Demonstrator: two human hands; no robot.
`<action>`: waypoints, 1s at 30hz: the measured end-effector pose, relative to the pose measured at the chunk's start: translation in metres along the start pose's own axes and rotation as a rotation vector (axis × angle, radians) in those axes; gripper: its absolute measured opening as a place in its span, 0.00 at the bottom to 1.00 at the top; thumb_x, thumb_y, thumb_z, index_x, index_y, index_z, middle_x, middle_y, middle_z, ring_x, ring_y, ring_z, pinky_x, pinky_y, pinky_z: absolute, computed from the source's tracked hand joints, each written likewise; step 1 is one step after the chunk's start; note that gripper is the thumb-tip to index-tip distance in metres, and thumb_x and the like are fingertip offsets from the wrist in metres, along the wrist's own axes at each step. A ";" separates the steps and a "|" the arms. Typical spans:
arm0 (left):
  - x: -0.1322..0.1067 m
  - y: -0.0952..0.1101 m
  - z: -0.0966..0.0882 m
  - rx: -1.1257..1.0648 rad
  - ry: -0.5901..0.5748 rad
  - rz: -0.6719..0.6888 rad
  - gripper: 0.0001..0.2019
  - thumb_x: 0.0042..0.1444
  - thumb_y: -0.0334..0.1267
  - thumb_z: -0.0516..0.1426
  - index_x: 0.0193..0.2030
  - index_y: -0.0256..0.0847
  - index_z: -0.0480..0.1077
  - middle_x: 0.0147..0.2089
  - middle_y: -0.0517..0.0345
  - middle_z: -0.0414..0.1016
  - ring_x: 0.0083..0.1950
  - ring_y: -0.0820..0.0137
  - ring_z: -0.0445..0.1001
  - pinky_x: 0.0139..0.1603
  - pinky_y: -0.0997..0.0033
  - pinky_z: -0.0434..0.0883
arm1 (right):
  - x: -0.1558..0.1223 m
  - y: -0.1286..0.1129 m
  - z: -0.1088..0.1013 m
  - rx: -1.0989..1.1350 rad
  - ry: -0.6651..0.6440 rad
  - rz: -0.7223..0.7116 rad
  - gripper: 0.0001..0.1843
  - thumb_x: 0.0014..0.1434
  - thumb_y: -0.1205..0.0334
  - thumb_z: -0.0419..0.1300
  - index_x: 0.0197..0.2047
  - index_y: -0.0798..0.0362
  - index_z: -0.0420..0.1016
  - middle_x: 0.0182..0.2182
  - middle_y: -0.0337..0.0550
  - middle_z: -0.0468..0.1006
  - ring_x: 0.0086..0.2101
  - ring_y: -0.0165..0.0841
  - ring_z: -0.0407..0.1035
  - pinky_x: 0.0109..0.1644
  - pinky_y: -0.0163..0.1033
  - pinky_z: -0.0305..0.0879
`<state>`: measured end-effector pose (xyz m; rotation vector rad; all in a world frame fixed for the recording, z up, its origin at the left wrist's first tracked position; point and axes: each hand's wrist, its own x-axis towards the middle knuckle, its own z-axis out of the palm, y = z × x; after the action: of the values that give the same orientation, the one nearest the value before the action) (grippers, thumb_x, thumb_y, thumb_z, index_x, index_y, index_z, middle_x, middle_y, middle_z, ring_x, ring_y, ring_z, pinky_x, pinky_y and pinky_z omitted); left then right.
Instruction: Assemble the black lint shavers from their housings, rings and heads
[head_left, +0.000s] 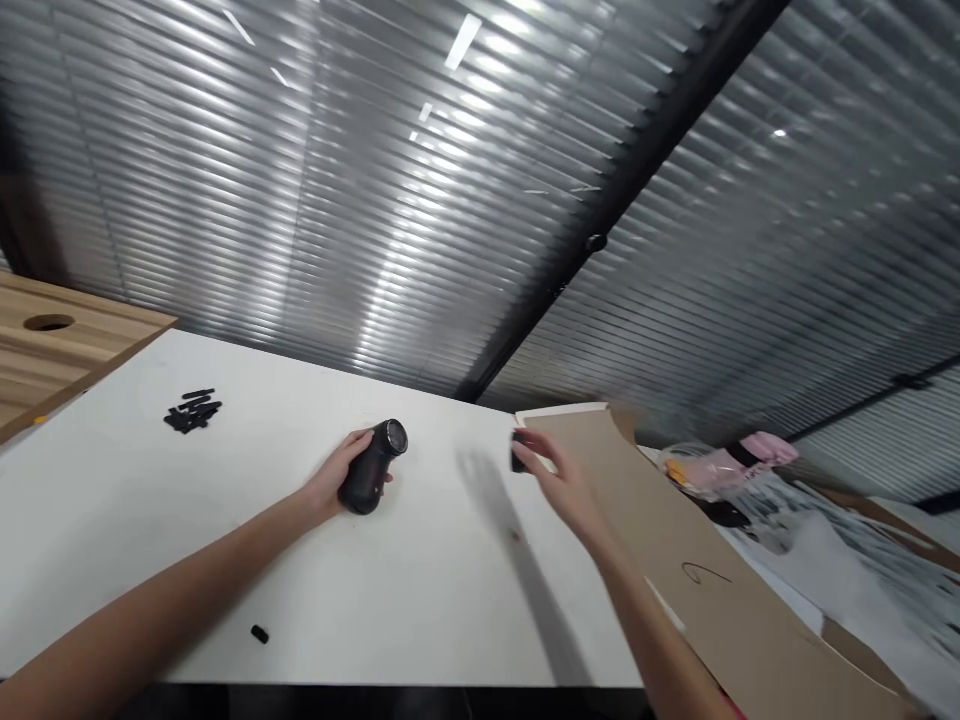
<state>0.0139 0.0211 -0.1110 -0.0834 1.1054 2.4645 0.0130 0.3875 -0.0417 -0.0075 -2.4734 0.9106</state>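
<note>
The left hand (pixel 331 478) is closed around a black cylinder (pixel 373 466), a matt body with a glossy round end, held just above the white table (pixel 247 560). The right hand (pixel 562 485), slightly blurred, stands to the right of the cylinder, its fingers pinching a small black piece (pixel 518 453). Farther right of the cylinder, a cardboard sheet (pixel 705 560) lies with a curved pen mark on it, and a pink plastic bag (pixel 720 470) sits beyond. Left of the cylinder lies a heap of black sticks (pixel 191 412); a lone black peg (pixel 259 633) rests nearer the person, below it.
</note>
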 end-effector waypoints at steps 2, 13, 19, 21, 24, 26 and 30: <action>-0.003 0.003 0.001 0.014 0.016 0.019 0.28 0.59 0.55 0.69 0.57 0.44 0.67 0.52 0.44 0.80 0.39 0.57 0.85 0.33 0.63 0.79 | 0.000 -0.032 0.042 0.311 -0.144 0.080 0.29 0.59 0.35 0.67 0.51 0.51 0.82 0.45 0.51 0.83 0.45 0.43 0.76 0.45 0.45 0.77; -0.011 0.027 -0.002 0.032 0.172 0.120 0.20 0.58 0.52 0.67 0.43 0.43 0.64 0.30 0.56 0.77 0.21 0.63 0.76 0.22 0.66 0.73 | -0.013 -0.136 0.196 1.152 -0.517 0.323 0.31 0.58 0.30 0.64 0.44 0.51 0.80 0.29 0.39 0.74 0.25 0.33 0.70 0.25 0.39 0.71; -0.012 0.032 0.003 -0.074 0.215 -0.001 0.16 0.64 0.50 0.57 0.35 0.37 0.70 0.27 0.52 0.74 0.18 0.65 0.71 0.16 0.66 0.67 | -0.022 -0.132 0.183 1.206 -0.566 0.340 0.32 0.56 0.28 0.65 0.45 0.50 0.78 0.29 0.38 0.74 0.19 0.29 0.65 0.18 0.34 0.59; -0.014 0.033 0.002 -0.089 0.163 -0.004 0.17 0.63 0.51 0.56 0.34 0.36 0.72 0.28 0.50 0.74 0.18 0.65 0.71 0.16 0.67 0.67 | -0.026 -0.134 0.182 1.204 -0.557 0.313 0.31 0.57 0.29 0.64 0.45 0.50 0.78 0.29 0.38 0.74 0.20 0.29 0.65 0.19 0.35 0.60; -0.020 0.037 -0.001 -0.123 0.094 0.043 0.17 0.63 0.50 0.55 0.34 0.36 0.71 0.28 0.51 0.74 0.17 0.68 0.69 0.17 0.68 0.65 | -0.030 -0.138 0.184 1.161 -0.517 0.240 0.29 0.60 0.32 0.64 0.45 0.50 0.80 0.31 0.40 0.75 0.23 0.31 0.67 0.22 0.36 0.63; -0.023 0.039 -0.004 -0.203 0.088 0.085 0.18 0.66 0.49 0.51 0.34 0.38 0.70 0.29 0.52 0.71 0.17 0.70 0.66 0.18 0.70 0.64 | -0.032 -0.138 0.184 1.141 -0.506 0.207 0.28 0.62 0.32 0.63 0.45 0.51 0.81 0.31 0.41 0.75 0.24 0.31 0.67 0.23 0.36 0.63; -0.027 0.042 -0.007 -0.417 0.156 0.145 0.19 0.71 0.48 0.46 0.37 0.37 0.69 0.29 0.54 0.67 0.20 0.73 0.64 0.19 0.74 0.63 | -0.033 -0.137 0.183 1.170 -0.518 0.249 0.34 0.62 0.29 0.60 0.47 0.53 0.81 0.30 0.42 0.78 0.21 0.31 0.66 0.22 0.37 0.61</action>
<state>0.0202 -0.0185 -0.0807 -0.3367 0.6564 2.8249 -0.0197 0.1642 -0.0927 0.3566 -1.9578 2.5774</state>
